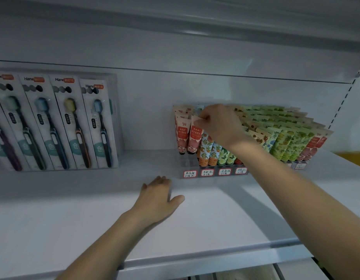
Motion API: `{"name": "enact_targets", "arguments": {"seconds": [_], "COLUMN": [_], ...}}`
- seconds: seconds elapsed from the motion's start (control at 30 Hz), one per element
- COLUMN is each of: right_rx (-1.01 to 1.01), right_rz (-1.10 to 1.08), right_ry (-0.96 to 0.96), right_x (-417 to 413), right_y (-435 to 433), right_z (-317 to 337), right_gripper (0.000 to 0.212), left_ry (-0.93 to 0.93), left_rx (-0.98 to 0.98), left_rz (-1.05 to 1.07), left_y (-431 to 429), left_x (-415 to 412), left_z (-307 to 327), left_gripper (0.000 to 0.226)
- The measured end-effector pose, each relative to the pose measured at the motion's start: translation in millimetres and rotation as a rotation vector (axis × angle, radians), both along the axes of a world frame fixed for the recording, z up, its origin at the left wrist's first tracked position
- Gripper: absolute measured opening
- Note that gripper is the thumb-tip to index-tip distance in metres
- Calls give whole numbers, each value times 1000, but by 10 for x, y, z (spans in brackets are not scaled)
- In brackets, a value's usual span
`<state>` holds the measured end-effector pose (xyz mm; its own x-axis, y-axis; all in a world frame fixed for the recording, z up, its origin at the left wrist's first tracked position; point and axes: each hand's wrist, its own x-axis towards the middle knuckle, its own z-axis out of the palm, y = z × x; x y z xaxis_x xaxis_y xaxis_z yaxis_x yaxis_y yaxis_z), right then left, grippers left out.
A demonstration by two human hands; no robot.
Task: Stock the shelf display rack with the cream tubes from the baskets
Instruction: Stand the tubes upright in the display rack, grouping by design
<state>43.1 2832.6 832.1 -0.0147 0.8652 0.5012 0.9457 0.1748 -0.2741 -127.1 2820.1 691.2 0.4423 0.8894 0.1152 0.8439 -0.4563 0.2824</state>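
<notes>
The right hand [219, 126] reaches into the clear display rack [182, 162] at the back of the white shelf [195, 229]. Its fingertips [201, 118] are curled and pinch the flat top end of a pink cream tube [194, 138]. The tube stands cap down, straight below those fingertips, in the row at the left end of the rack. Another pink tube stands just left of it, touching or nearly so.

The left hand [156, 199] holds nothing. It lies on the shelf with loose, straight fingers that point toward the rack's front left corner but stay short of it.

I think the tube is light and a bit squishy in the middle. A hard squeeze there could dent it. The flat sealed end is thin and stiff, so it looks like the best place to pinch, and the fingers are already there. The skin of the tube looks smooth, so it might slip if held too loosely.

Right of the fingers, the other tubes [276, 138] are packed tight and lean back like a fan. A bump from the wrist could tip them.

Small red labels [207, 172] sit on the rack's front, below the hand. Far left of both hands stand toothbrush packs [53, 122]. I see no baskets from here.
</notes>
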Motion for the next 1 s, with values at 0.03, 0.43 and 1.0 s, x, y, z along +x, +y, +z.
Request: {"name": "enact_targets", "arguments": {"seconds": [0.03,0.43,1.0], "right_rx": [-9,-2,-51], "right_rz": [-20,-131,-167], "right_ry": [-23,-184,-265], "right_x": [-10,-101,-14], "right_y": [27,193,258], "right_z": [-24,-201,-137], "right_gripper": [21,8,14], "left_ry": [6,-1,56], "left_rx": [18,71,59], "left_rz": [-9,-10,-19], "left_y": [11,36,34], "left_x": [-2,-22,-20], "left_z": [-21,-91,-90], "left_gripper": [76,99,104]}}
